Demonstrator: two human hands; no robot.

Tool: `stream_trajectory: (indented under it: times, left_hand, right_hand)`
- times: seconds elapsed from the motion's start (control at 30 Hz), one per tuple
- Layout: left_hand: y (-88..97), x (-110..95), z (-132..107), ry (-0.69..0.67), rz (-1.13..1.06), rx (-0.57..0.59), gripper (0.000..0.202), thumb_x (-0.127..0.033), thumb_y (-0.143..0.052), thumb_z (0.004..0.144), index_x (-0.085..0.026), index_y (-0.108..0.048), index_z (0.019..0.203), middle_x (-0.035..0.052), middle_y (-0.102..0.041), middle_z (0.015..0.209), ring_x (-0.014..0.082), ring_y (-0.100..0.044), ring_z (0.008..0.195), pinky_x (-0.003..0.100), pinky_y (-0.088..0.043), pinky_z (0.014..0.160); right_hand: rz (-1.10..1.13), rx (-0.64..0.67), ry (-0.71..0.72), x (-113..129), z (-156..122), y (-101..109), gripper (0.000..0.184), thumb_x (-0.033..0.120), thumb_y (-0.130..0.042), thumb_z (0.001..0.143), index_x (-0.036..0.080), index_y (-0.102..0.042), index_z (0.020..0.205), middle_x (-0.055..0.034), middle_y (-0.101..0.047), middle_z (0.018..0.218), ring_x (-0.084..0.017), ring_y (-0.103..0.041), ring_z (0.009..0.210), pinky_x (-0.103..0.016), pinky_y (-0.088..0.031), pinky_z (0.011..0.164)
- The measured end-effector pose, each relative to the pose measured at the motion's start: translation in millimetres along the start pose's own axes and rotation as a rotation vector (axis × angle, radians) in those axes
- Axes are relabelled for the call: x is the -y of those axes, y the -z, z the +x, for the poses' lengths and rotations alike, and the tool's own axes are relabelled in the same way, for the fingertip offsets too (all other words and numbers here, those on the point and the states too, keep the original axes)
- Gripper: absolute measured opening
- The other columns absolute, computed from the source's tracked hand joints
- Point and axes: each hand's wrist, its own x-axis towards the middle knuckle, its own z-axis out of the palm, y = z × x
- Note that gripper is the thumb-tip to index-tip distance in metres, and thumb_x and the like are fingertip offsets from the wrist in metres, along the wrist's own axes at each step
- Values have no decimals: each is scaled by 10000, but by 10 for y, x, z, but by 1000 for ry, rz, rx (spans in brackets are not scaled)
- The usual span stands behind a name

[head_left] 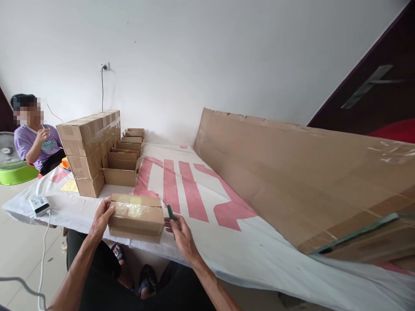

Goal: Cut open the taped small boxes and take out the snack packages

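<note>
A small taped cardboard box [136,216] lies at the near edge of the white table cover [227,242]. My left hand [102,220] presses its fingers against the box's left end. My right hand [180,233] rests by the box's right end, fingers closed round a thin green-handled tool [170,211] that points up and away from me.
A stack of sealed cartons [88,149] and a row of open small boxes [125,157] stand at the far left. A large flat cardboard sheet [301,181] slopes along the right. Another person [35,140] sits at far left beside a green basin [16,172]. A white device [39,204] with a cable lies at the left edge.
</note>
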Motion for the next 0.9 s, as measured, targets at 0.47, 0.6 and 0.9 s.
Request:
stream_trajectory:
  times: [0.47, 0.6, 0.9]
  left_hand:
    - [-27, -235, 93, 89, 14, 205, 546, -644, -835, 675, -192, -834, 980, 179, -579, 1615, 450, -615, 1375, 468, -588, 977]
    - [-9, -254, 198, 82, 49, 210, 646, -743, -862, 644, -190, -835, 977, 191, -589, 1604, 446, -650, 1324, 450, -608, 938]
    - [-172, -268, 538, -6, 47, 205, 737, -824, -874, 563, -177, -818, 913, 209, -607, 1579, 472, -614, 1360, 460, -607, 950]
  right_hand:
    - [-138, -71, 108, 134, 70, 52, 460, 619, -609, 970, 228, -634, 1212, -126, -768, 1188, -306, -700, 1121, -432, -553, 968]
    - [-125, -80, 171, 146, 178, -16, 375, 545, -574, 1004, 227, -624, 1196, -111, -765, 1160, -279, -701, 1093, -396, -556, 943]
    - [-142, -72, 224, 181, 489, -69, 362, 542, -564, 995, 234, -615, 1178, -102, -761, 1144, -259, -694, 1051, -374, -566, 916]
